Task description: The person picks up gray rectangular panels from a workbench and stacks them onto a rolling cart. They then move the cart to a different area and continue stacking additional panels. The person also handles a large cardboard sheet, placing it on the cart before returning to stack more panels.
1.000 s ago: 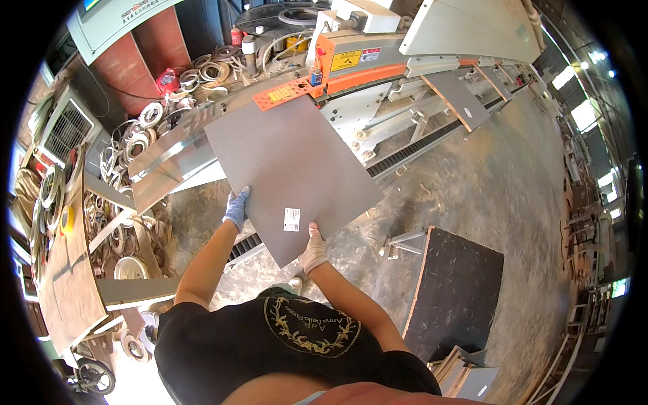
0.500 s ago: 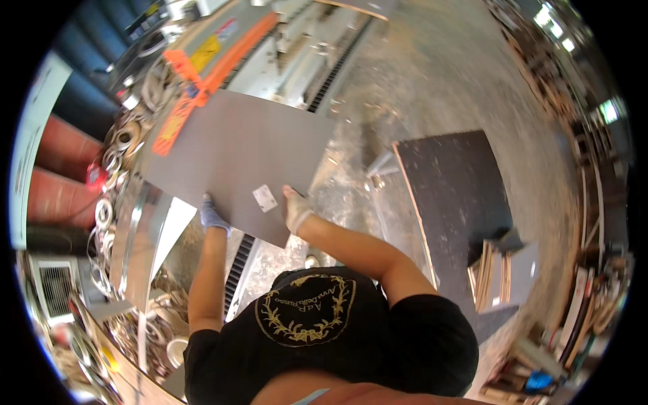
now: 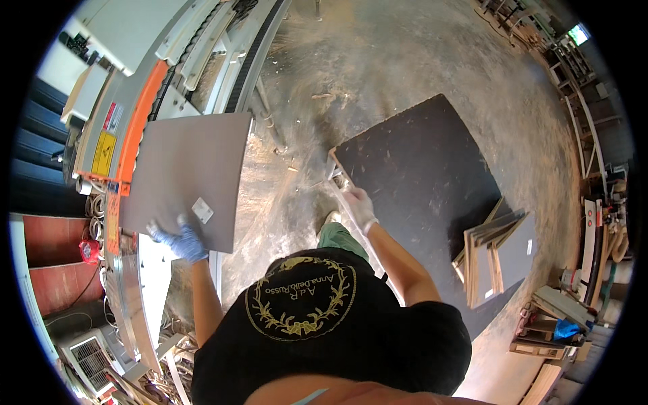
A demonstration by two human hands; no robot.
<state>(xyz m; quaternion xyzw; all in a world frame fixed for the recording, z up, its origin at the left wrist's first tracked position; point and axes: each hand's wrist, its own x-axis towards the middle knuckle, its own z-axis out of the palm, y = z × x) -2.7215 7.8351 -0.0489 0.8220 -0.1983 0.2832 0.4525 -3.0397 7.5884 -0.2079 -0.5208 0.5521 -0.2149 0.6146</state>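
A flat grey-brown panel [image 3: 182, 162] with a small white label [image 3: 202, 210] lies on the machine at my left, beside its orange guard. My left hand [image 3: 181, 239], in a blue glove, rests at the panel's near edge. Its fingers are spread, open and slightly blurred. My right hand [image 3: 359, 208], in a pale glove, is away from the panel, at the left edge of a large black board [image 3: 418, 162]. Blur hides how its fingers are bent, and nothing shows in it.
Several small cut panels [image 3: 482, 266] are stacked on the black board's near right part. The machine's orange guard strip [image 3: 143, 121] runs along the left, with rails [image 3: 253, 57] beyond. A vented unit [image 3: 93, 361] stands low at left. Wood pieces [image 3: 563, 304] lie at the right.
My right hand has let go of the panel and moved right to the black board. The panel has turned to lie along the orange guard. My left hand has spread its fingers, and my view has shifted.
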